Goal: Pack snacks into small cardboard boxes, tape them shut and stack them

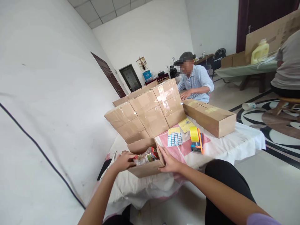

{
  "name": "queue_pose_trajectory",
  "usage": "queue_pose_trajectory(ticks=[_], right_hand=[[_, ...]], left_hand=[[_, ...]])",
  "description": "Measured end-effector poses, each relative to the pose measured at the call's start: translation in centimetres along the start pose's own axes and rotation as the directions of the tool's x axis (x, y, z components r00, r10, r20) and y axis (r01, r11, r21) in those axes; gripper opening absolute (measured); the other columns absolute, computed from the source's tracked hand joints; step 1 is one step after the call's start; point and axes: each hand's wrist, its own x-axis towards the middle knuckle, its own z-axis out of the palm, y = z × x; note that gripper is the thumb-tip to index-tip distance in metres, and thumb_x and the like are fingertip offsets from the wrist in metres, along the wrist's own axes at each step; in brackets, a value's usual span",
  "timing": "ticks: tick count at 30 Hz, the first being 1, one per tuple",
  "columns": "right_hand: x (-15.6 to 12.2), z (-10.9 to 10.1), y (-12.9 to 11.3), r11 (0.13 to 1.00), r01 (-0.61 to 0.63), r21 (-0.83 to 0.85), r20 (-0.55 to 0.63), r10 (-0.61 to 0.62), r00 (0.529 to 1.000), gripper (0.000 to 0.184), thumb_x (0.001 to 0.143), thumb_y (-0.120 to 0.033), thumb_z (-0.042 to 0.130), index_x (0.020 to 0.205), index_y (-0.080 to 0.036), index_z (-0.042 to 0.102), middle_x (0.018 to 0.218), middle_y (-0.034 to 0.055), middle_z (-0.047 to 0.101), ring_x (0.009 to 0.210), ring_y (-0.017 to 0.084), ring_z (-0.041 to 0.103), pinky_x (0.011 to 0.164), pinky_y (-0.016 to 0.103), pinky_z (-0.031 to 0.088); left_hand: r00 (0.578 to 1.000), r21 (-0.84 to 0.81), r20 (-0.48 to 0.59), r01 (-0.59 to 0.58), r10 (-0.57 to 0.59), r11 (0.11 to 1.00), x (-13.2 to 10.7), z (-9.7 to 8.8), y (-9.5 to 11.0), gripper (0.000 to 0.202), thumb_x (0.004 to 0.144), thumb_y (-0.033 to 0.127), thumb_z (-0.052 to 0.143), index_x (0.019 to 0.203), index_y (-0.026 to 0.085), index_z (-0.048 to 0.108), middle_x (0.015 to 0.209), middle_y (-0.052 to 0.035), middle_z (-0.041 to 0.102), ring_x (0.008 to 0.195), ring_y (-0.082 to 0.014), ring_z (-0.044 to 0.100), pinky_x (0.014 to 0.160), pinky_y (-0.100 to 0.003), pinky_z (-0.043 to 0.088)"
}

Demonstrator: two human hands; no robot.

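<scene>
Purple sleeve [260, 218] and dark-trousered knee [227, 181] sit closest, below the reaching arms. Between the hands, at the near edge of a cloth-covered table [217, 147], stands an open box [146, 171] of plain brown cardboard, holding clear and red-and-green packets [147, 157]. Its mouth faces up, a flap stands raised at the far side, and its long axis runs roughly left to right across the person's front. The left hand [125, 161] curls over the box's left end, fingertips at the packets; whether it grips one, I cannot tell. The right hand [170, 161] is spread, fingers laid along the right wall. Taped boxes [150, 111] are stacked behind; a yellow tape roll [194, 134] lies to the right.
</scene>
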Motion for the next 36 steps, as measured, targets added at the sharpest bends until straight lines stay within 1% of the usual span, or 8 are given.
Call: queue_pose_trajectory(ticks=[6,10,15,20,26,28,32,36], right_hand=[[0.6,-1.5,-2.9,0.982,0.139,-0.124,-0.045,-0.146,0.988,0.101,0.078,-0.046,0.079,0.161,-0.027,0.024,0.172,0.0136,0.004,0.159,0.036,0.009,0.126,0.057,0.022],[2.0,-2.6,-3.8,0.941,0.225,-0.253,-0.050,-0.245,0.968,0.079,0.080,-0.047,0.078,0.149,-0.026,0.046,0.165,0.0112,0.033,0.155,0.033,0.025,0.126,0.056,0.023],[3.5,-3.3,-3.7,0.912,0.223,-0.345,-0.021,-0.245,0.969,0.072,0.079,-0.056,0.078,0.140,-0.025,0.057,0.150,0.0107,0.053,0.144,0.034,0.039,0.123,0.057,0.030],[3.9,-3.0,-4.2,0.935,0.205,-0.290,-0.031,-0.223,0.974,0.068,0.079,-0.061,0.076,0.133,-0.023,0.061,0.140,0.0114,0.057,0.140,0.036,0.042,0.119,0.056,0.036],[5.2,-3.0,-4.1,0.994,0.056,0.096,-0.199,-0.036,0.979,0.099,0.085,-0.060,0.071,0.160,-0.026,0.016,0.164,0.0138,0.024,0.155,0.033,0.025,0.122,0.056,0.029],[6.2,-3.0,-4.2,0.977,0.060,0.203,-0.176,-0.024,0.984,0.096,0.088,-0.055,0.071,0.161,-0.032,0.013,0.161,0.0127,0.033,0.153,0.030,0.029,0.122,0.055,0.029],[7.1,-2.4,-4.8,0.945,0.233,0.229,-0.169,-0.197,0.966,0.060,0.096,-0.037,0.061,0.151,-0.029,0.038,0.106,0.0059,0.070,0.117,0.025,0.064,0.109,0.048,0.046],[6.5,-2.3,-5.1,0.958,0.267,0.103,-0.132,-0.252,0.959,0.044,0.095,-0.023,0.055,0.139,-0.026,0.050,0.106,0.0062,0.071,0.104,0.023,0.069,0.101,0.046,0.050]], left_hand=[[0.983,-0.079,-0.181,0.020,-0.034,0.997,-1.7,2.1,-2.2,0.025,0.062,0.044,0.083,0.084,0.032,0.081,0.119,-0.0100,0.074,0.126,-0.0424,0.056,0.111,-0.058,0.034],[0.711,-0.497,-0.636,-0.079,-0.300,0.864,-5.4,6.9,-5.2,0.058,0.082,0.055,0.067,0.135,0.031,0.060,0.144,-0.0120,0.059,0.133,-0.0337,0.055,0.109,-0.052,0.045],[0.805,-0.538,-0.564,-0.193,-0.180,0.821,-6.3,10.6,-4.8,0.047,0.081,0.051,0.072,0.119,0.023,0.069,0.135,-0.0108,0.066,0.137,-0.0320,0.053,0.121,-0.048,0.037],[0.738,-0.671,-0.506,-0.012,-0.446,0.742,-4.0,9.9,-3.8,0.045,0.084,0.049,0.069,0.121,0.024,0.066,0.131,-0.0085,0.067,0.127,-0.0301,0.060,0.111,-0.045,0.047],[0.790,-0.902,-0.259,0.008,-0.556,0.432,-3.2,9.9,-2.3,0.075,0.081,0.036,0.070,0.151,0.031,0.043,0.161,-0.0051,0.042,0.146,-0.0260,0.043,0.115,-0.035,0.042],[0.793,-0.905,-0.253,0.007,-0.553,0.424,-3.3,9.8,-1.9,0.077,0.082,0.037,0.071,0.153,0.031,0.042,0.165,-0.0042,0.038,0.150,-0.0262,0.038,0.118,-0.034,0.039],[0.781,-0.842,-0.311,0.037,-0.541,0.537,-3.7,9.4,-1.9,0.076,0.086,0.039,0.069,0.155,0.032,0.040,0.166,-0.0052,0.036,0.149,-0.0278,0.039,0.118,-0.038,0.039],[0.846,-0.414,-0.497,-0.036,-0.193,0.910,-4.4,8.6,-1.6,0.033,0.096,0.034,0.054,0.124,0.031,0.071,0.149,-0.0020,0.060,0.145,-0.0260,0.045,0.124,-0.048,0.026]])
